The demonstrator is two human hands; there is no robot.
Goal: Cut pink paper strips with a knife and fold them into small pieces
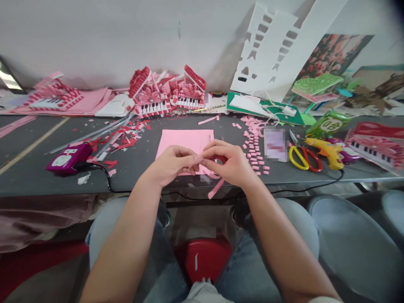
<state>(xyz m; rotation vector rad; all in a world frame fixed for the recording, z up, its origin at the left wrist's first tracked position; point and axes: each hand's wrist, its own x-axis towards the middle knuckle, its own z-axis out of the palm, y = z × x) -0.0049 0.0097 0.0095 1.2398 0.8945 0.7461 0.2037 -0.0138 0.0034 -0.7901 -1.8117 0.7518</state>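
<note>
Over the near edge of a pink foam or paper sheet [184,138], my left hand [172,165] and my right hand [229,162] meet, fingertips pinched together. A narrow pink strip [216,189] hangs below the right hand, its end dangling past the table edge. The part between my fingertips is mostly hidden by the fingers. Something dark red [221,159] shows inside the curl of my right hand; I cannot make out what it is. Beside that hand lie rows of small rolled pink pieces [255,155], with loose pink bits behind them.
Scissors [304,158] and a yellow glue gun [325,148] lie at the right. A purple box [67,159] with a black cable [109,179] sits left, near red and white scraps [121,139]. Pink piano-shaped crafts [154,103] line the back. A stool [350,240] stands right.
</note>
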